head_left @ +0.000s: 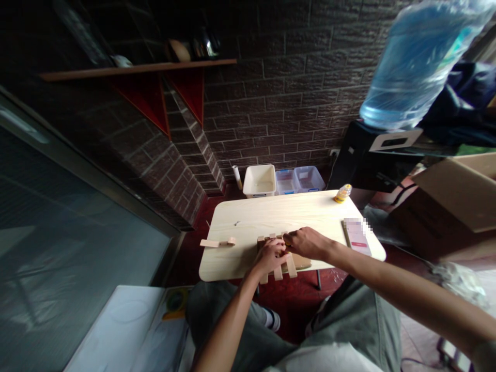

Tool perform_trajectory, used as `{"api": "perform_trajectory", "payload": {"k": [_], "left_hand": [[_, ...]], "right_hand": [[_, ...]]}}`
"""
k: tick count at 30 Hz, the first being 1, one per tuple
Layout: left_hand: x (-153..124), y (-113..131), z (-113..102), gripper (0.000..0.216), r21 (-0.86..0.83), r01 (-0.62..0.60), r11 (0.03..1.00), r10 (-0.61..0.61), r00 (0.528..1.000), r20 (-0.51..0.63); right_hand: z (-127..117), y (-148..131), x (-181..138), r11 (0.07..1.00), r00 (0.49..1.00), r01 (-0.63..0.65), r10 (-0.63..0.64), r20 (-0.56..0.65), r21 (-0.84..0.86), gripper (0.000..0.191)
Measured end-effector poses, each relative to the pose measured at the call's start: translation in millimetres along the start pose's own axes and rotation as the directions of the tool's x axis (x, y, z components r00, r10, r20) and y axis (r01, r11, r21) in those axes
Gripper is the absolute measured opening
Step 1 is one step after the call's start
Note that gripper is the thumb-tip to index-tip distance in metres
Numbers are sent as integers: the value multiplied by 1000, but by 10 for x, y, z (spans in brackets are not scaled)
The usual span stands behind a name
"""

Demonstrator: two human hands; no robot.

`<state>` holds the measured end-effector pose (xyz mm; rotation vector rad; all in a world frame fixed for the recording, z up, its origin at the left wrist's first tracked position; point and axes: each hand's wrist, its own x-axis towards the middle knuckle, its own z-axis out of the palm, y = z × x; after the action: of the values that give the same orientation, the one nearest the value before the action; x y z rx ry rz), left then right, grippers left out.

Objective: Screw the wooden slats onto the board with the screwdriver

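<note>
A small frame of pale wooden slats (278, 271) lies at the near edge of a light wooden table (271, 214), its slat ends sticking out over the edge. My left hand (271, 257) rests on top of the slats with its fingers curled down onto them. My right hand (306, 243) reaches in from the right and pinches the far end of the slat frame. A loose wooden piece (217, 243) with a small block on it hangs over the table's left edge.
A phone (357, 236) lies on the table's right side, a small yellow-capped bottle (343, 194) at the far right corner. White and clear plastic tubs (282, 181) stand on the floor behind the table. A large water bottle (418, 62) and cardboard box (453, 191) are to the right.
</note>
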<state>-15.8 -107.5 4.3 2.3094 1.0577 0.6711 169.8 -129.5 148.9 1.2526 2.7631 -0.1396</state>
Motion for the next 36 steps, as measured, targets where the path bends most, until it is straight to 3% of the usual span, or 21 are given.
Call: {"api": "perform_trajectory", "payload": {"k": [7,18,36], "left_hand": [[19,19,-17,11,0,-13,1000,13,1000,10],[-4,-10,10,13,30,-1,1000,1,1000,-16],[-8,-23,40,7,-27,-14,1000,13,999,-50]], "right_hand": [[11,2,12,1000,1000,-8,8,0,26,30],[-42,3,-43,996,996,92,-92,-6,4,29],[23,81,-15,1000,1000,-17,17,2,-4,31]]}}
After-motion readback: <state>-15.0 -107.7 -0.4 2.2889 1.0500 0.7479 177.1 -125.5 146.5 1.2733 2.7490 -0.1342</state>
